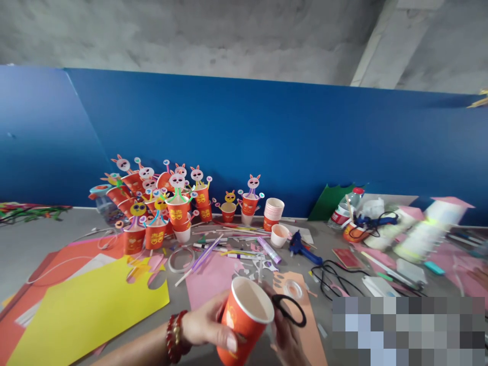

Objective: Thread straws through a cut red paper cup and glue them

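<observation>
My left hand (208,323) is wrapped round a red-orange paper cup (244,340) with a white rim, and its thumb presses on the near side. The cup leans slightly to the right, its mouth facing up and showing a bare inside. Close against the cup's right side is my right hand (285,335), partly hidden behind it. Its closed fingers hold scissors (304,317), of which a black handle loop shows; the blades are mostly hidden. Beneath the hands lie a pink paper sheet (208,279) and a cut peach sheet (310,325).
Decorated cups with animal faces (177,208) crowd the back left. A stack of cups (273,211) stands behind, near a blue glue gun (303,249) and black cable (331,277). Yellow paper (95,305) covers the left. A bottle (345,208) and white paper models (423,234) stand right.
</observation>
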A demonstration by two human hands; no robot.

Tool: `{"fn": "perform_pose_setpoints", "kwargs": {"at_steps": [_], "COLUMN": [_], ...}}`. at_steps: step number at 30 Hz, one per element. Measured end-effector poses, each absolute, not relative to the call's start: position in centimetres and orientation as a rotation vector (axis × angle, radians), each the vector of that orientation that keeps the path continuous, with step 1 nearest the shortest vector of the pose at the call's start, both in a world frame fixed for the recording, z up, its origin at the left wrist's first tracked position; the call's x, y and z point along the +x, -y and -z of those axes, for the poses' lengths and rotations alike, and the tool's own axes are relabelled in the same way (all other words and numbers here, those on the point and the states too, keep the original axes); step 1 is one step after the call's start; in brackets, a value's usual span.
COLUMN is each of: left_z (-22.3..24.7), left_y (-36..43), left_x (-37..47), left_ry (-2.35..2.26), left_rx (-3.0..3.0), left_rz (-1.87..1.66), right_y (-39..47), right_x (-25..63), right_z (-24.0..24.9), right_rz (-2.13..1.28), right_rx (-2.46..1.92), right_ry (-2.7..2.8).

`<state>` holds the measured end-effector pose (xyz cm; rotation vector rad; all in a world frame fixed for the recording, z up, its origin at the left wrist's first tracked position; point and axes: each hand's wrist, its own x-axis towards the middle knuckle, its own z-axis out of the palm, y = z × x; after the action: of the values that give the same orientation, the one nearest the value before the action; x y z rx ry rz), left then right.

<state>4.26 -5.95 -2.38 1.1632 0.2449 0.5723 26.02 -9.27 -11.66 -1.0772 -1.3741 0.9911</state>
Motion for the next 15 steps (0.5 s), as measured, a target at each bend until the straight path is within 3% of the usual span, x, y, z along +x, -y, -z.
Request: {"fn": "perform_pose_setpoints", "kwargs": {"at_steps": [4, 9, 15], "left_z": [1.9, 2.6, 4.4], "left_y": [6.1, 5.7, 2.5], "left_x": [4.9, 4.6, 3.9], "left_ry": [-0.178, -0.268, -0.492], "left_rx": [1.278, 1.265, 0.828], "left_rz": [-0.571, -0.629, -0.994], "right_y": [9.0, 7.6, 4.4], "right_x": [25.3, 23.6, 24.6], "right_z": [13.0, 8.9, 5.2], "right_rz": [-0.975, -1.008, -0.903], "right_rx": [-1.102, -1.062, -1.025], "right_ry": [1.296, 1.033, 0.899]}}
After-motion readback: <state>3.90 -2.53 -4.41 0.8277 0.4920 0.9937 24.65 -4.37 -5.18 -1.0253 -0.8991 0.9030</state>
